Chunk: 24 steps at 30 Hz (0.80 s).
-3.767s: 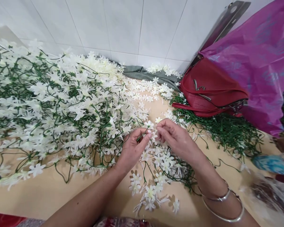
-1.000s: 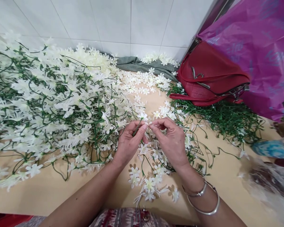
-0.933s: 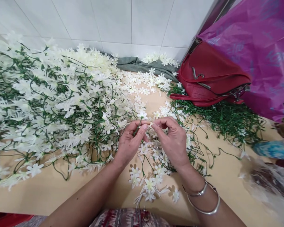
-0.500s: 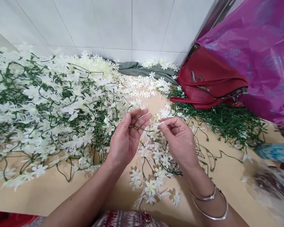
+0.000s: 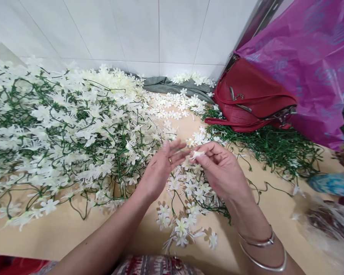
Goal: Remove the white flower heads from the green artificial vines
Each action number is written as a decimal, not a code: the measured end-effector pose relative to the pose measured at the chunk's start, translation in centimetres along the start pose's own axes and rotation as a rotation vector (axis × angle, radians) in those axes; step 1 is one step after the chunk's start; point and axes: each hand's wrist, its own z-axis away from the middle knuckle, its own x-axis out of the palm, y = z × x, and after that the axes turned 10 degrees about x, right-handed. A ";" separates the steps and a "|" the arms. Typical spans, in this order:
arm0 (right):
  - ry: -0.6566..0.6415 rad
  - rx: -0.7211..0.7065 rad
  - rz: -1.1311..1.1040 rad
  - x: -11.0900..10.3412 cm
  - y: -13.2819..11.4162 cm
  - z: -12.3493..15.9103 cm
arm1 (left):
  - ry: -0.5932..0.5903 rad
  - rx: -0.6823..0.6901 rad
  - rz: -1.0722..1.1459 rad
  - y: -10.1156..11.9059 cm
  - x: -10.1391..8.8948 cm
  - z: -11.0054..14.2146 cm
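Between the thumb and fingers of my right hand (image 5: 220, 168), a small white artificial flower (image 5: 198, 154) is pinched; its petals point towards my left hand. My left hand (image 5: 163, 164) is open beside it, fingers stretched out and fingertips close to the flower. A ring shows on one of its fingers. Below both hands lies a loose heap of white flowers (image 5: 200, 193) with thin stamens and some green stems. To the left spreads a big pile of white flowers on green stems (image 5: 83, 130).
Bare green stems (image 5: 286, 154) lie at the right under a red handbag (image 5: 255, 91). A purple plastic bag (image 5: 312, 72) hangs behind it. Loose petals (image 5: 172, 101) and a grey cloth (image 5: 166, 84) lie near the tiled wall (image 5: 137, 30). A clear plastic bag (image 5: 329, 225) sits at right.
The green stem that ran between my hands is no longer seen there. My left hand has turned and moved slightly right, its fingers nearer my right hand. More of the pinched flower shows.
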 end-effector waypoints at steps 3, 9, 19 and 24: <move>0.155 -0.037 -0.063 -1.1 -0.7 -0.5 | -0.062 0.122 -0.467 1.2 -0.1 0.9; -0.128 0.028 -0.059 -0.7 -2.5 0.9 | -0.286 0.926 -1.045 1.6 0.0 0.8; -0.214 0.123 -0.124 -0.6 -2.7 1.3 | -0.358 0.724 -0.851 1.0 -1.0 1.0; -0.100 0.142 -0.089 -0.8 -1.9 0.4 | -0.195 0.498 -0.746 1.8 -1.5 0.7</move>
